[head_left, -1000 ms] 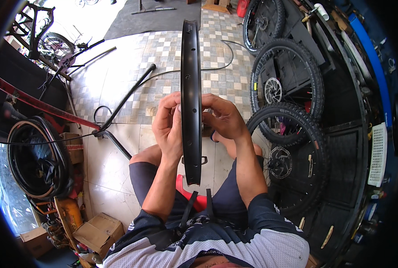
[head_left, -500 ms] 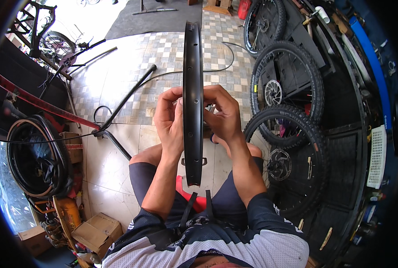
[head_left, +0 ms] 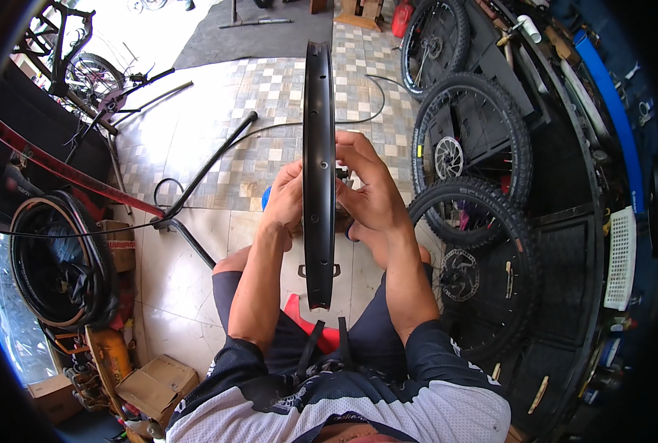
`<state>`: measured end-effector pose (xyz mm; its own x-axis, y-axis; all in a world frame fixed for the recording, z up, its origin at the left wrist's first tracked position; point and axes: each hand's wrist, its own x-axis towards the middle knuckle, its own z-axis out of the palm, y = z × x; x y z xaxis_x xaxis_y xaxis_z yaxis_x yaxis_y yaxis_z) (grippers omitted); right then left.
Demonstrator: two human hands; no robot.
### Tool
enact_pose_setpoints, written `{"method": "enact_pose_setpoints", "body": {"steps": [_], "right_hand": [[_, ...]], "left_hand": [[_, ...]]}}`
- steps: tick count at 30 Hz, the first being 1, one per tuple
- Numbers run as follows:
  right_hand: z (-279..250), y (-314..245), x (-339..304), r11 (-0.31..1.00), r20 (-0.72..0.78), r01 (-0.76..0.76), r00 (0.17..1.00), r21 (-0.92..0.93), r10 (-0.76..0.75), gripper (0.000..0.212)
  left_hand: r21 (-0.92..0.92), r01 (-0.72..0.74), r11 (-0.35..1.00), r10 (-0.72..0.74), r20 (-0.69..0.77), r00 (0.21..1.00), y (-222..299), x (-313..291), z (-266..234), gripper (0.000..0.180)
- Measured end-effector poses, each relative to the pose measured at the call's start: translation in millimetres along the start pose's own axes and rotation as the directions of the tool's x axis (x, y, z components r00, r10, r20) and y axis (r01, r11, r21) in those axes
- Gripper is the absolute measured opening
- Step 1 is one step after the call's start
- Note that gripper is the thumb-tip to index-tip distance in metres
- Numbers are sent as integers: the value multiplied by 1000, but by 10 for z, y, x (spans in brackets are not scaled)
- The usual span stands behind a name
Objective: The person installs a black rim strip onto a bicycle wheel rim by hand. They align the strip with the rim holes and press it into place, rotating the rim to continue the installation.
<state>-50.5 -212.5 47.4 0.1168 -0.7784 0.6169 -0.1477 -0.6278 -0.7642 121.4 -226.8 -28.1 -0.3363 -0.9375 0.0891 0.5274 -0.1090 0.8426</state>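
Both hands have crept up the rim (head_left: 319, 170), left hand (head_left: 285, 201) and right hand (head_left: 369, 193) pinching it upright (wheels (head_left: 471, 148) stacked right), so work moves along.

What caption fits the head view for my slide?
Seated person steadies an upright black bicycle rim between left hand and right hand, mounted wheels leaning nearby.

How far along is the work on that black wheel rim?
Early, it seems. The bare black wheel rim shows empty holes and no tyre. Left hand and right hand flank it, fingers at its middle; what they work on is hidden. Any spokes or tyre look still to come.
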Motion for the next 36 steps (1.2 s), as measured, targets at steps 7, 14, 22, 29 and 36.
{"method": "enact_pose_setpoints", "body": {"steps": [7,14,22,29,36], "right_hand": [[-12,32,8,981,64,-22,997,-191,35,29],[-112,-6,30,991,84,7,996,-130,4,32],[-60,-67,42,994,53,-61,996,-86,66,28],[-104,0,59,994,116,-36,992,-107,48,29],[-77,-18,26,995,35,2,999,-100,2,33]], "left_hand": [[-208,-39,977,83,209,974,-17,93,-130,33],[-141,35,989,-14,146,989,33,109,-59,32],[-151,-14,988,46,211,976,30,127,-73,27],[-260,32,965,25,215,976,17,113,-87,30],[-201,18,980,29,228,973,3,113,-74,32]]}}
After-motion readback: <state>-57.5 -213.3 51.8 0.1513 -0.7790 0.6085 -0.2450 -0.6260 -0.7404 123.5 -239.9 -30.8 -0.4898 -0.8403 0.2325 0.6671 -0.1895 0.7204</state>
